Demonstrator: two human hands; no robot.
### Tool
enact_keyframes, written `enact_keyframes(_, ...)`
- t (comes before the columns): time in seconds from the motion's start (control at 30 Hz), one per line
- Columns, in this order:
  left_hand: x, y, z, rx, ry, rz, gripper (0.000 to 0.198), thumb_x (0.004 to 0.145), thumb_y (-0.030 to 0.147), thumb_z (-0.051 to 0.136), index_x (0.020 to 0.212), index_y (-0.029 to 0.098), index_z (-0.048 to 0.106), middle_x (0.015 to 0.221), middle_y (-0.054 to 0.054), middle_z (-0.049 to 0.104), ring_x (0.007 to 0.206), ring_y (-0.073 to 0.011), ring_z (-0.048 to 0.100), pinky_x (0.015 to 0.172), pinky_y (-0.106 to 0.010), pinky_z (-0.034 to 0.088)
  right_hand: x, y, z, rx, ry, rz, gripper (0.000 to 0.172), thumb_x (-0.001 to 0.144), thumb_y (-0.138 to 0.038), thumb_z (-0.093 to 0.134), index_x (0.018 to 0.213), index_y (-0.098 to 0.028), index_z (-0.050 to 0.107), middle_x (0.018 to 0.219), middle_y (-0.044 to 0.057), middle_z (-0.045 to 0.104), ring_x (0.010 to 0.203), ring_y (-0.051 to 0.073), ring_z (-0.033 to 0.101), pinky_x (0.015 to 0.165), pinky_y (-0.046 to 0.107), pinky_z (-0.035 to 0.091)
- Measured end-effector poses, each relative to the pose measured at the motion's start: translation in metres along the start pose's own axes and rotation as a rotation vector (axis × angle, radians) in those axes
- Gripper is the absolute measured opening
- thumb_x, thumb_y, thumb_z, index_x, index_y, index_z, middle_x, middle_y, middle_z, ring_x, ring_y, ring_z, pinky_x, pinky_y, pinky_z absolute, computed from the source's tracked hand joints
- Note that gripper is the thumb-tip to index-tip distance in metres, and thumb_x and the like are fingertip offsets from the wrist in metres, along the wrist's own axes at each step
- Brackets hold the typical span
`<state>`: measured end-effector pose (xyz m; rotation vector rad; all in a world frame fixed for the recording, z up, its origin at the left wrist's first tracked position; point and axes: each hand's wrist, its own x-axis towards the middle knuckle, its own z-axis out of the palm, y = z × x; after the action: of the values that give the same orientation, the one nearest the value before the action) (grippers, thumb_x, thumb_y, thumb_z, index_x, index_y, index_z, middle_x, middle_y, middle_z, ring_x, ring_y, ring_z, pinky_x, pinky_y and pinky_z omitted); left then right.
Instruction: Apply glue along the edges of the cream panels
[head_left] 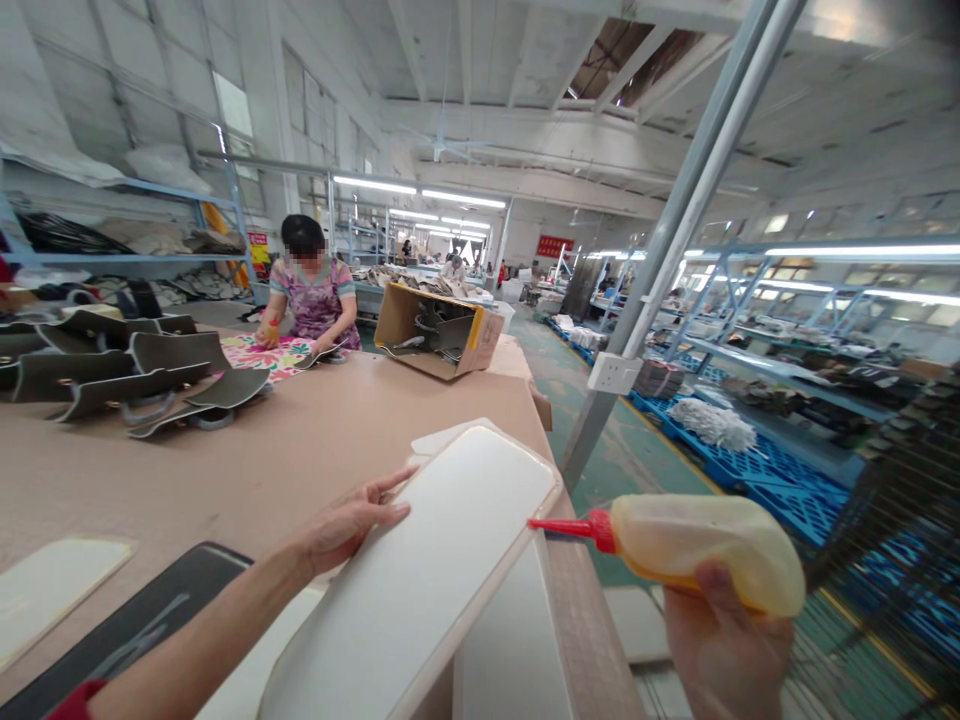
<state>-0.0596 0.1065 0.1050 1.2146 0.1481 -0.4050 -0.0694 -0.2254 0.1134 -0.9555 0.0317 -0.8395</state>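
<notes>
I have the left hand (349,523) stretched forward, thumb over the white panel (435,560), gripping its edge; the right hand (727,645) clasps the bottle (697,540) sideways, nozzle (570,526) pointing left.

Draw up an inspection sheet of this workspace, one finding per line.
Surface: brown tabletop, with a pale panel and a dark panel lying at the left.
Job's things: white panel raised at an angle; squeeze bottle with amber liquid, red nozzle at the panel's right edge, contact unclear.
Clutter: dark curved pieces heaped at far left; open cardboard box, dark items inside.
Grips: left grip holds the white panel's left edge; right grip holds the squeeze bottle.
Cables: nothing seen.
Surroundings: person working across the tabletop; grey post; blue pallets.
</notes>
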Motion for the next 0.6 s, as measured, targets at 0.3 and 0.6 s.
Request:
enact_keyframes(0.3, 0.002, -0.001, 0.002, -0.024, -0.050, 0.012, 0.110, 0.057, 0.029, 0.088, 0.149, 0.018, 0.028, 0.107, -0.009, 0.073, 0.080, -0.0191, 0.071, 0.070, -0.027, 0.057, -0.007, -0.001, 0.004, 0.010, -0.012, 0.061, 0.046, 0.045, -0.022, 0.091, 0.084, -0.021, 0.067, 0.073, -0.003, 0.065, 0.084, 0.018, 0.064, 0.070, 0.022, 0.057)
enact_keyframes(0.6, 0.006, -0.003, -0.003, 0.027, -0.061, 0.024, 0.104, 0.064, 0.033, 0.084, 0.150, 0.021, 0.026, 0.111, -0.009, 0.072, 0.084, -0.0200, 0.070, 0.072, -0.029, 0.057, -0.014, -0.001, 0.010, -0.017, -0.038, 0.065, 0.049, 0.046, -0.020, 0.090, 0.090, -0.020, 0.068, 0.090, 0.003, 0.069, 0.104, 0.025, 0.060, 0.066, 0.022, 0.058)
